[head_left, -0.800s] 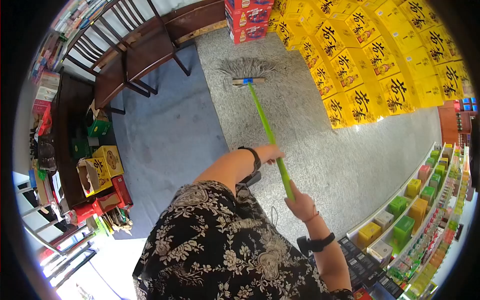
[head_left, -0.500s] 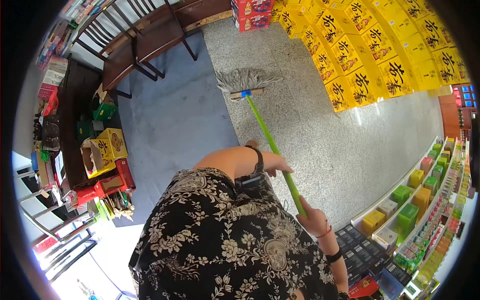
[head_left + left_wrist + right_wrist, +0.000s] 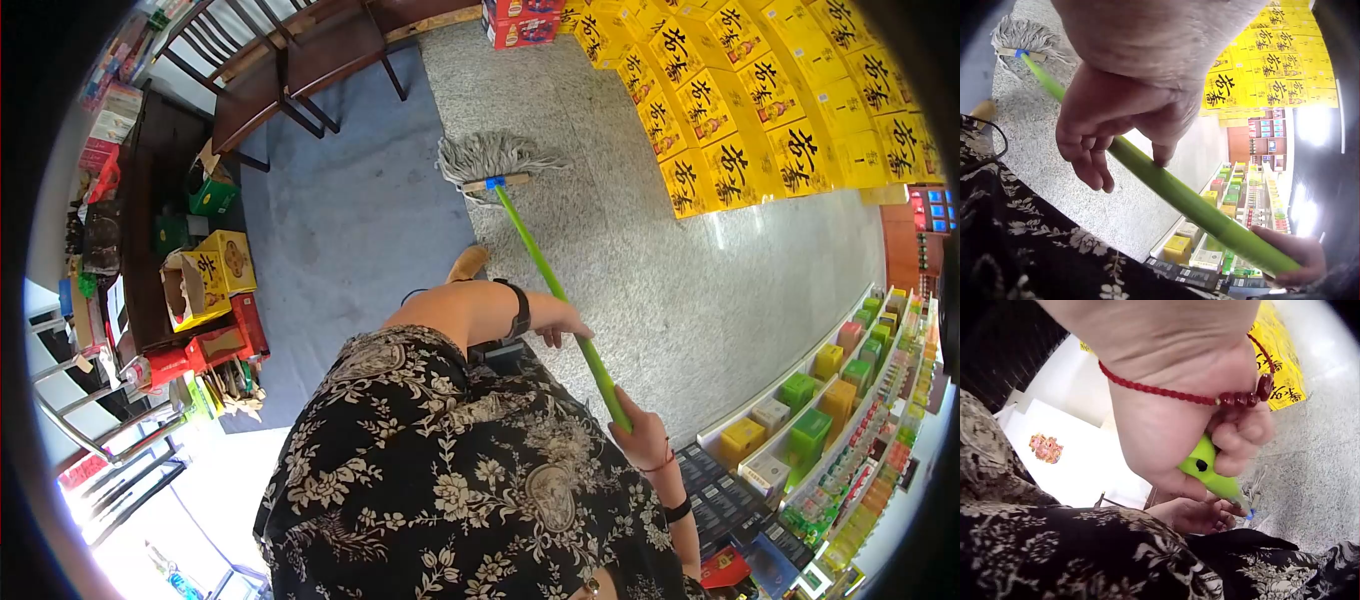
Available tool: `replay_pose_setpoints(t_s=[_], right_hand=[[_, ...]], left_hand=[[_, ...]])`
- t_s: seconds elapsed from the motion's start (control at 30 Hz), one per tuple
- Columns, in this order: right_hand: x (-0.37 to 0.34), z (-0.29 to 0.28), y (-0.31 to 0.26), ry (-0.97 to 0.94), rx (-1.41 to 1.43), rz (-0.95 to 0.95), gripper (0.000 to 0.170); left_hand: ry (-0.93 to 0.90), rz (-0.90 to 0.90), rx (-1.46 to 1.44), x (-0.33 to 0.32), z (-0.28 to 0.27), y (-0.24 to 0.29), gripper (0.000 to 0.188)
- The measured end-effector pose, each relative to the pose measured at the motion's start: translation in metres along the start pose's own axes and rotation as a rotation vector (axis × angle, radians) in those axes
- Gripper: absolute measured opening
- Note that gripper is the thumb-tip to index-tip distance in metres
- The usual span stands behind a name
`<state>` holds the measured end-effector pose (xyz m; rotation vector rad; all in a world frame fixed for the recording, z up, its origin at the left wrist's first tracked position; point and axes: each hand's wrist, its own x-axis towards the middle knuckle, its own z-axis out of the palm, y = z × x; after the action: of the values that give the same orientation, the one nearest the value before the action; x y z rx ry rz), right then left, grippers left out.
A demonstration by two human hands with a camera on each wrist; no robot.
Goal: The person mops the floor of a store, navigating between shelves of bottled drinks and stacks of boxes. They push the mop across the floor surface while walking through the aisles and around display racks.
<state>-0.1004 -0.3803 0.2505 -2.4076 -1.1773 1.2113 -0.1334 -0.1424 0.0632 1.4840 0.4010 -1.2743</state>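
Your right hand [image 3: 643, 440] is closed round the upper end of the bright green mop handle [image 3: 553, 283]. The right wrist view shows the fingers curled over it, with a dark round spot visible on the handle's end. A red cord bracelet with dark red beads [image 3: 1210, 399] circles that wrist.

Your left hand [image 3: 562, 318] is placed further down the handle, apart from the right. In the left wrist view the thumb rests against one side and bent fingers lie on the other, the handle held between them; how firmly, I cannot tell.

The handle slants away from you to the mop head of grey-white strands [image 3: 490, 155], which is fixed by a blue clip [image 3: 495, 183] to a pale wooden bar [image 3: 515, 180]. The strands are spread on the speckled grey floor [image 3: 640, 270], beside the edge of the flat blue-grey mat [image 3: 340, 190].

Noted beyond the mop: stacked yellow cartons with black characters [image 3: 735, 165] to the right, dark brown wooden chairs [image 3: 335, 50] at the far left, and shelves of small coloured boxes [image 3: 800, 400] at the near right.
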Motion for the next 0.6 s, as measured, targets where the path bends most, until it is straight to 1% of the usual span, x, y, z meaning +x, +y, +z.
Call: replay_pose_setpoints(t_s=[0.07,0.1,0.17,0.2,0.23,0.27,0.3,0.37,0.4,0.43,0.47,0.53,0.6], right_hand=[[0.023,-0.002,-0.006,0.034,0.014,-0.026,0.059],[0.038,-0.005,-0.012,0.028,0.01,-0.028,0.059],[0.075,-0.009,-0.025,0.031,-0.008,-0.035,0.059],[0.097,-0.01,-0.033,0.067,0.036,-0.074,0.059],[0.12,-0.013,-0.042,0.062,0.034,-0.076,0.059],[0.145,-0.017,-0.053,0.058,0.046,-0.062,0.059],[0.174,-0.023,-0.067,0.059,0.058,-0.049,0.059],[0.233,-0.032,-0.089,0.061,0.067,-0.068,0.059],[0.265,-0.039,-0.101,0.091,0.072,-0.128,0.059],[0.296,-0.045,-0.113,0.124,0.079,-0.189,0.059],[0.33,-0.052,-0.126,0.122,0.073,-0.199,0.059],[0.397,-0.064,-0.152,0.155,0.042,-0.269,0.059],[0.456,-0.078,-0.176,0.126,0.052,-0.279,0.059]], left_hand=[[0.105,0.023,-0.074,-0.006,-0.016,-0.004,0.058],[0.104,0.024,-0.081,-0.009,-0.028,-0.011,0.058],[0.169,0.162,-0.219,-0.015,-0.061,-0.029,0.062],[0.168,0.161,-0.225,-0.017,-0.079,-0.035,0.062],[0.254,0.145,-0.284,-0.018,-0.1,-0.04,0.06],[0.338,0.129,-0.341,-0.018,-0.123,-0.046,0.058],[0.34,0.13,-0.342,-0.012,-0.151,-0.059,0.058],[0.466,0.34,-0.561,0.006,-0.203,-0.088,0.051],[0.471,0.341,-0.571,-0.004,-0.23,-0.092,0.051],[0.525,0.3,-0.64,-0.018,-0.258,-0.093,0.046],[0.581,0.259,-0.71,-0.031,-0.286,-0.094,0.041],[0.613,0.281,-0.728,-0.043,-0.345,-0.105,0.04],[0.641,0.303,-0.745,-0.048,-0.402,-0.114,0.04]])
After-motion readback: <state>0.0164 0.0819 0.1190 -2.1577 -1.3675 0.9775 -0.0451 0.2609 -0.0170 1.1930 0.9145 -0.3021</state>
